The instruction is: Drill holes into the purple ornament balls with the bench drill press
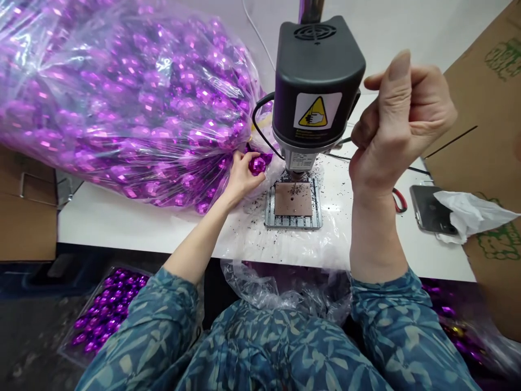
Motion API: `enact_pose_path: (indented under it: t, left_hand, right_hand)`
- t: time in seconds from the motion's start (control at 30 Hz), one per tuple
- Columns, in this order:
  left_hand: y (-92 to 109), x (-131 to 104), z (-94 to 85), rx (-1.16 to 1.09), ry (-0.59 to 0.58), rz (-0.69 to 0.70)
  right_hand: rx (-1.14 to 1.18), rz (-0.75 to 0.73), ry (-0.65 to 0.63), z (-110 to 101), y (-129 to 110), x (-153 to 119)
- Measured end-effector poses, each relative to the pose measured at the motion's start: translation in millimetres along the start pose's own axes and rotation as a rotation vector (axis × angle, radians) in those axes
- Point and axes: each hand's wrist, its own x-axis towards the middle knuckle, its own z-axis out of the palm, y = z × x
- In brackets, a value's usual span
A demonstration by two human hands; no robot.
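My left hand (243, 176) holds a shiny purple faceted ball (258, 165) between its fingers, beside the mouth of a big clear plastic bag (163, 98) full of similar balls. A black drill press (317, 81) with a yellow warning label stands at the centre. Under it, a brown square board (293, 201) with a small hole lies on a slotted metal base (295, 222), with dark shavings around. My right hand (396, 119) is raised at the right side of the drill head, fingers curled; whatever they grip, if anything, is hidden.
On the white table (171, 233) at right lie a phone (431, 209), crumpled tissue (472, 212) and a red-handled tool (401, 201). Cardboard (488, 136) stands at right, another box (24, 217) at left. Below are purple balls (109, 304) and clear plastic (285, 288).
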Motion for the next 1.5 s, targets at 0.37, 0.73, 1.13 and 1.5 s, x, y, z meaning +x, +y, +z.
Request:
enact_pose_path:
  t: [0.37, 0.73, 1.13, 1.5]
  left_hand:
    - [40, -88, 15.6, -1.025, -0.452, -0.384]
    - [14, -73, 70.8, -0.727, -0.142, -0.196]
    - [8, -66, 74.4, -0.449, -0.109, 0.077]
    - [21, -78, 86.1, -0.532, -0.101, 0.004]
  right_hand:
    - [-0.022, -0.009, 0.002, 2, 2, 0]
    - [-0.111, -0.032, -0.012, 2, 2, -2]
    - [-0.294, -0.059, -0.024, 2, 1, -6]
    - [-0.201, -0.067, -0.016, 2, 3, -5]
